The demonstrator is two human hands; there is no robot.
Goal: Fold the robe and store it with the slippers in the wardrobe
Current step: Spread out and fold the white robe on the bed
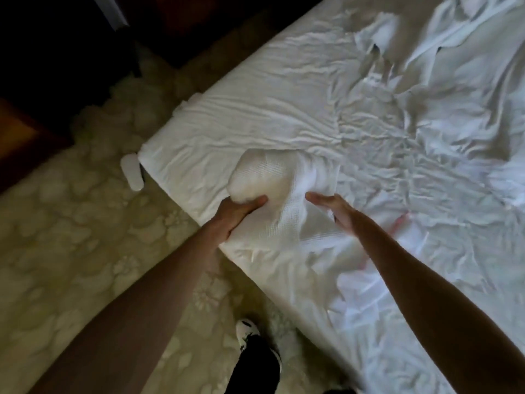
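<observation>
A white waffle-weave robe [272,180] lies bunched into a thick bundle near the bed's front edge. My left hand [241,213] grips the bundle's near-left end, thumb on top and fingers hidden under the cloth. My right hand [332,207] rests flat on the robe's right side with straight fingers. One white slipper [132,172] lies on the carpet by the bed's corner. No wardrobe is in view.
The bed [369,123] has a rumpled white sheet, with more white linen [460,46] piled at the far right. Patterned carpet [71,237] covers the floor to the left. My shoe [247,328] stands close to the bed. Dark furniture [42,81] fills the upper left.
</observation>
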